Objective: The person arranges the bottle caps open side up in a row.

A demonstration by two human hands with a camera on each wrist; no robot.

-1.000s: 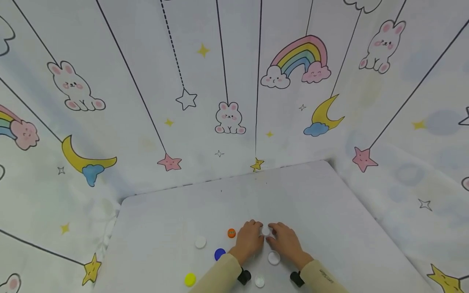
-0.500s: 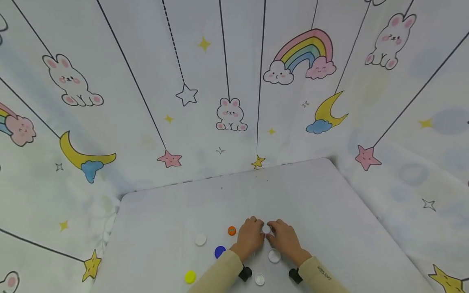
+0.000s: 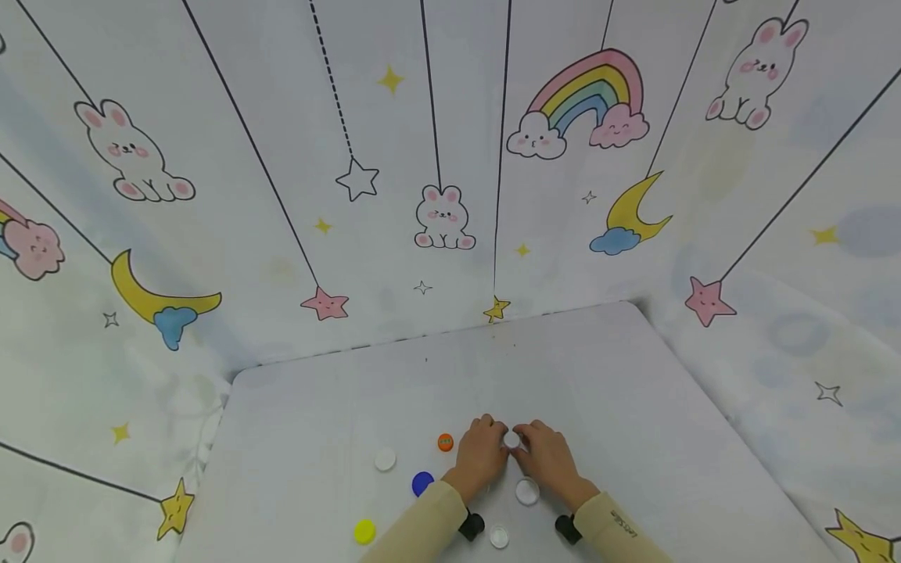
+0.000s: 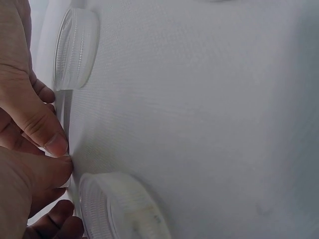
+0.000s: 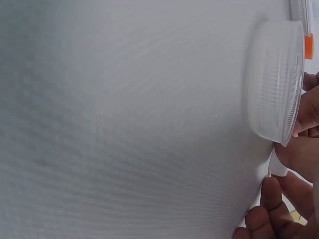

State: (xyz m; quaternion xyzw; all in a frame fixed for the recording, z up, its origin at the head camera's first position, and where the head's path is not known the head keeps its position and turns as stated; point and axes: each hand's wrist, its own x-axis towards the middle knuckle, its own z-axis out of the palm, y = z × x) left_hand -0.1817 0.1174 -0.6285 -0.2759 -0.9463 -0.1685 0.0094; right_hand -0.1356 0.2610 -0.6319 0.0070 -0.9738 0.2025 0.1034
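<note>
A small white bottle cap (image 3: 511,439) stands between both hands in the head view. My left hand (image 3: 482,451) pinches it from the left, with the thumb (image 4: 57,169) near its lower edge. From the right, my right hand (image 3: 548,456) holds its other side between thumb and curled index finger. In the right wrist view the cap (image 5: 278,164) shows partly behind that thumb. A clear ribbed lid (image 3: 526,492) lies by the right wrist. Another clear lid (image 4: 122,206) sits close under the left hand, mostly hidden in the head view.
Left of the hands lie an orange cap (image 3: 446,442), a blue cap (image 3: 423,484), a white cap (image 3: 385,459) and a yellow cap (image 3: 364,532). A small whitish cap (image 3: 499,537) rests between the forearms. The white table (image 3: 598,367) meets printed cloth walls (image 3: 380,258).
The head view has shifted slightly, so everything sits a little higher in it. Both hands have drawn slightly closer round the white bottle cap; the loose caps stay in place.
</note>
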